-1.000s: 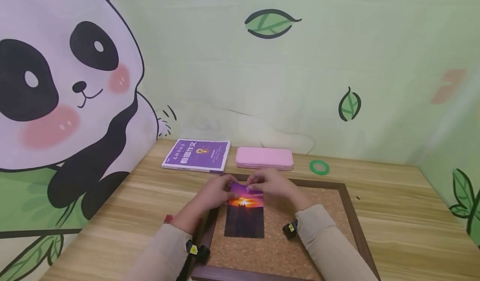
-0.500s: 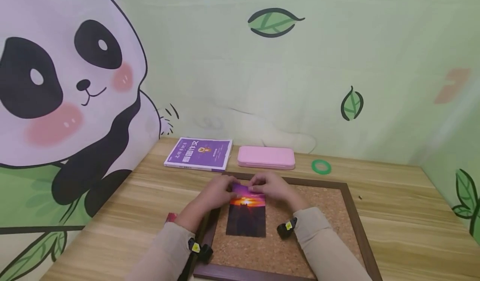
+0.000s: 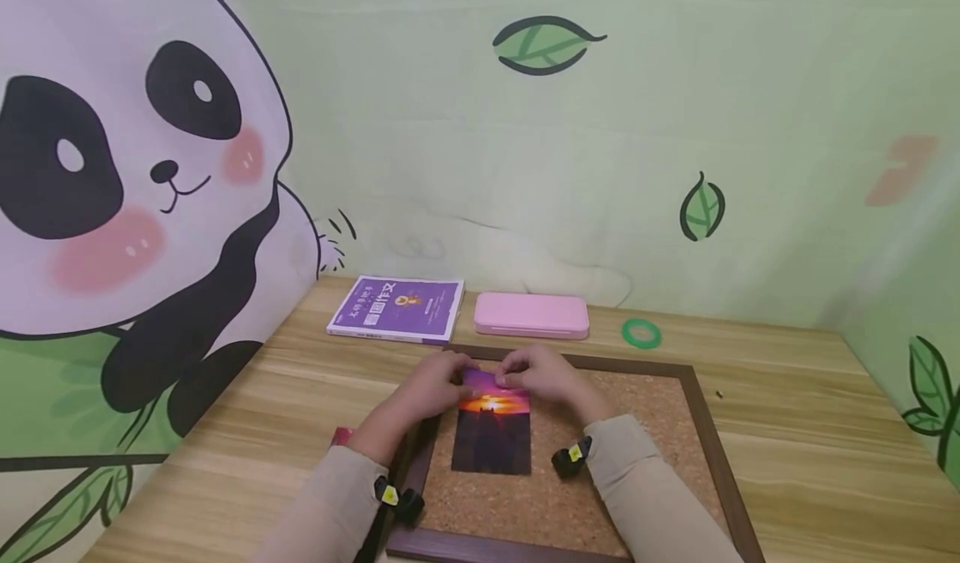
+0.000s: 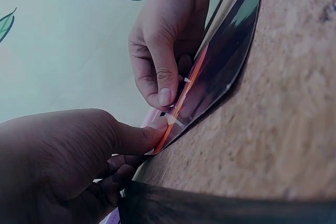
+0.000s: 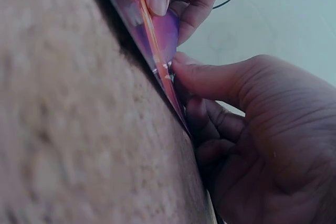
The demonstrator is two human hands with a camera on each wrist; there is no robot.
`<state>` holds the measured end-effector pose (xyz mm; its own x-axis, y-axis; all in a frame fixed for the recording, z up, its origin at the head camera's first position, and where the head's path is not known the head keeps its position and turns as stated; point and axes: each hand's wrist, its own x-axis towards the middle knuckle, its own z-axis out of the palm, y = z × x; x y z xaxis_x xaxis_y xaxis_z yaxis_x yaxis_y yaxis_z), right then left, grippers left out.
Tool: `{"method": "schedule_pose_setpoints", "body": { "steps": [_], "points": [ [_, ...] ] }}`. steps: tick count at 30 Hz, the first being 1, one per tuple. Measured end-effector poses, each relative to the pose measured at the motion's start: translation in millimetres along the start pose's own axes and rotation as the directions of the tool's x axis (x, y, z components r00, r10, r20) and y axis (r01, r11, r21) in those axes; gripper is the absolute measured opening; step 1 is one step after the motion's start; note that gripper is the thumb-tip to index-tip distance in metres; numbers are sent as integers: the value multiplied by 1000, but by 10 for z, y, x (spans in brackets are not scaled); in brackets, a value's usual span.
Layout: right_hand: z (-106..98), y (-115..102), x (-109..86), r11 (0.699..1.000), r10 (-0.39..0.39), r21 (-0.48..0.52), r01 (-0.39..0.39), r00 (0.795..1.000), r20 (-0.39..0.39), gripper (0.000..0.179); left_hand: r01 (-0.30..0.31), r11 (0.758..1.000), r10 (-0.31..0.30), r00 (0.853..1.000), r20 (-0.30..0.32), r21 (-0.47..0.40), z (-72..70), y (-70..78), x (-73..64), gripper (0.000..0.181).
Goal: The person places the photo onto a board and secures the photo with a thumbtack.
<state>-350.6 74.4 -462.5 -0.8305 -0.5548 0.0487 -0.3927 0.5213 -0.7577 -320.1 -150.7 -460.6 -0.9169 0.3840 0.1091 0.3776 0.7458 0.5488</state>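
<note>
A glossy sunset photo (image 3: pixel 491 438) lies over the left part of a framed corkboard (image 3: pixel 585 480). At its upper left corner my left hand (image 3: pixel 435 388) pinches the photo, the thumb on its face in the left wrist view. My right hand (image 3: pixel 543 374) is at the photo's top edge, thumb and fingertips together around a small, shiny clear thing (image 5: pixel 169 67). Its exact shape is mostly hidden by the fingers. In the right wrist view the photo (image 5: pixel 126 3) is seen almost edge-on, close to the cork.
Behind the board are a purple book (image 3: pixel 397 309), a pink case (image 3: pixel 531 314) and a green tape ring (image 3: pixel 641 334). A tiny dark bit (image 3: pixel 719 394) lies on the table to the right. Something red (image 3: pixel 342 436) shows beside the left forearm.
The right hand's fingertips have shifted slightly at the photo's top edge, and its wrist has moved a little left. The left hand keeps its hold on the corner.
</note>
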Motion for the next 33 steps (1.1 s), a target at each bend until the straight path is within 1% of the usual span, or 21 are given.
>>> {"method": "schedule_pose_setpoints", "body": {
  "steps": [5, 14, 22, 29, 33],
  "points": [
    [18, -33, -5, 1000, 13, 8, -13, 999, -34, 5, 12, 1000, -12, 1000, -3, -10, 9, -2, 5, 33],
    [58, -29, 9, 1000, 11, -23, -13, 996, -92, 4, 9, 1000, -9, 1000, -6, 0, -3, 14, -11, 33],
    [68, -28, 10, 999, 36, -20, -38, 995, -92, 4, 23, 1000, -23, 1000, 9, 5, -13, 34, -20, 33],
    [68, -23, 2, 999, 48, -19, -50, 995, -85, 4, 3, 1000, -3, 1000, 5, -1, -21, 42, -24, 32],
    [69, -22, 4, 999, 36, -19, -38, 996, -83, 4, 13, 1000, -13, 1000, 10, -12, -22, 40, -30, 33]
  ]
}}
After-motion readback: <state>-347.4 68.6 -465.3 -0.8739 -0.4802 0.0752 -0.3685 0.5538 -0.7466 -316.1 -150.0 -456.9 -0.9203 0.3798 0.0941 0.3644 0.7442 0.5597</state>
